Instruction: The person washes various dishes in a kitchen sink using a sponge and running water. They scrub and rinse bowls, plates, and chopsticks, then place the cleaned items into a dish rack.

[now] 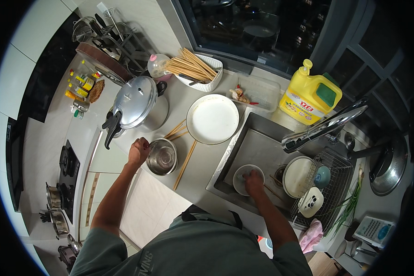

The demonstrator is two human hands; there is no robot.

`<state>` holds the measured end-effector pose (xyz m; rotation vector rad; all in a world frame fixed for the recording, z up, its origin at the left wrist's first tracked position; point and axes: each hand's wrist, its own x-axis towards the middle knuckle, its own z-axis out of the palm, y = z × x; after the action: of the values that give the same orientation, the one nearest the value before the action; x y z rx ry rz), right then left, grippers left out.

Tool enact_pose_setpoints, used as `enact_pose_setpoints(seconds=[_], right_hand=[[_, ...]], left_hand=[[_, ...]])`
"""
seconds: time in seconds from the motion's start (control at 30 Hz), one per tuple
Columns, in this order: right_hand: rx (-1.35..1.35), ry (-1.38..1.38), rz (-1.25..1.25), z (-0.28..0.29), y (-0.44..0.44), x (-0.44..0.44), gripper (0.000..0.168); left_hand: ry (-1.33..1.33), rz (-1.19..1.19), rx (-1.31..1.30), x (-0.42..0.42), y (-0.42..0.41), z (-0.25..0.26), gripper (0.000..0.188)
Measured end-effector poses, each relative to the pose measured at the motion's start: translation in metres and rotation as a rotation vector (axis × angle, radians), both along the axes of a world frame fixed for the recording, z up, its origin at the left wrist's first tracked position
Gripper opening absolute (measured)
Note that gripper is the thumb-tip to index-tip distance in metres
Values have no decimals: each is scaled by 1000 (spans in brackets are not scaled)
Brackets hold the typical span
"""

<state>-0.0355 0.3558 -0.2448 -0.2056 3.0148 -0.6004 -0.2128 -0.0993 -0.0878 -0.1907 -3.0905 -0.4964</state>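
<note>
At the counter's front edge, my left hand (139, 151) has its fingers curled at the left rim of a stainless steel bowl (161, 157). Wooden chopsticks (185, 165) lie to the right of that bowl, and more (176, 129) stick out behind it. My right hand (254, 183) reaches over the rim of a white bowl (240, 186) in the sink (255, 141). Its fingers are inside the bowl, and their grip is partly hidden. Next to this bowl, chopsticks (272, 191) lie near the drain. A large white-filled round pan or dish (213, 119) sits on the counter left of the sink.
A pressure cooker (136, 103) stands behind my left hand. The chrome faucet (321, 127) leans over the sink. A wire dish rack (336, 193) holds dishes at the sink's right. Behind are a yellow detergent jug (307, 96), a plastic tray (262, 91) with garlic, and a chopstick basket (214, 77).
</note>
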Motion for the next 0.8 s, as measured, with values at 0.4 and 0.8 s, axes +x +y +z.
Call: enact_pose_setpoints(seconds=[0.4,0.8], right_hand=[[1,-1,-2,3,1,-1,30],[-25,-87,-119,10,0,-4,35]], left_hand=[[-252,27,92,-16,-12,21,22],[-456,-26,460,14,11,118,27]])
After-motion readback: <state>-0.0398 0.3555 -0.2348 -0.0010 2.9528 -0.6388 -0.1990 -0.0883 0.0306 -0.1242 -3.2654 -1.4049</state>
